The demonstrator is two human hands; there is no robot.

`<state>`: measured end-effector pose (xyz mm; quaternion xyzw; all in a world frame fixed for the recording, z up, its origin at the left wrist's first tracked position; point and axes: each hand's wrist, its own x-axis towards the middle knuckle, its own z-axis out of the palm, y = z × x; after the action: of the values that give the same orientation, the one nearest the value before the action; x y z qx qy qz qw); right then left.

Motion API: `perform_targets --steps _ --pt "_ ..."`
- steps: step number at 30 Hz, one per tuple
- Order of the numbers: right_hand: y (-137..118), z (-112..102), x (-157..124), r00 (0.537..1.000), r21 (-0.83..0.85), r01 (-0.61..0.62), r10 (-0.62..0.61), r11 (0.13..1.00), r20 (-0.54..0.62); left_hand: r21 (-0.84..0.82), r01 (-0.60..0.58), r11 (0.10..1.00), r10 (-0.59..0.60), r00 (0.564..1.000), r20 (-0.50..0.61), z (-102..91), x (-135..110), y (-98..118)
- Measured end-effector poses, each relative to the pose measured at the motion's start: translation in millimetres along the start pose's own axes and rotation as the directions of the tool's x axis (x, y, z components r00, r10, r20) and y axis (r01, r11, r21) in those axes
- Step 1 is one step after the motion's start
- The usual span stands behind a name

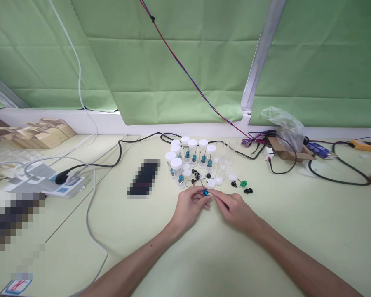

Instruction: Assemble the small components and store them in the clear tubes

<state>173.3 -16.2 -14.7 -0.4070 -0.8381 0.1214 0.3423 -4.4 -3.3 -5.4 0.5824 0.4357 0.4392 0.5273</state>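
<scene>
My left hand [190,205] pinches a small shiny blue part with a thin metal stem [205,192] between thumb and fingers. My right hand [233,207] is closed in a pinch, its fingertips right beside the blue part; what they grip is too small to make out. Just beyond my hands lie several black pieces [197,175], white round caps [210,184] and a green piece [243,184] with black ones near it. Clear tubes with white lids [177,164] stand upright behind, blue parts inside them. To their right are clear tubes without lids [221,165].
A blurred dark object [144,177] lies left of the tubes. Farther left sits a power strip [66,183] with plugs and white cables. At the back right are an open cardboard box [284,153], a plastic bag [286,128] and tangled wires. Folded cartons [46,134] stand back left.
</scene>
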Motion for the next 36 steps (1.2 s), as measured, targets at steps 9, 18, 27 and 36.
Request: perform_targets --steps 9,18,27,36 --pt "1.1 -1.1 -0.5 0.995 -0.101 0.021 -0.011 0.995 0.099 0.071 -0.04 0.997 0.041 0.999 -0.01 0.3 -0.6 0.1" --pt "0.8 -2.8 0.4 0.991 -0.177 0.097 -0.079 0.979 0.111 0.141 -0.076 0.987 0.079 0.997 -0.014 0.2 -2.4 -0.7" --pt "5.2 -2.4 1.3 0.98 -0.138 0.146 -0.124 0.98 0.154 0.207 -0.098 0.973 0.101 0.995 -0.005 -0.6 -2.5 -0.4" --pt "5.8 -4.6 0.5 0.987 -0.102 0.116 -0.103 0.988 0.125 0.297 -0.153 0.943 0.156 0.988 0.013 -1.4 -4.0 4.9"
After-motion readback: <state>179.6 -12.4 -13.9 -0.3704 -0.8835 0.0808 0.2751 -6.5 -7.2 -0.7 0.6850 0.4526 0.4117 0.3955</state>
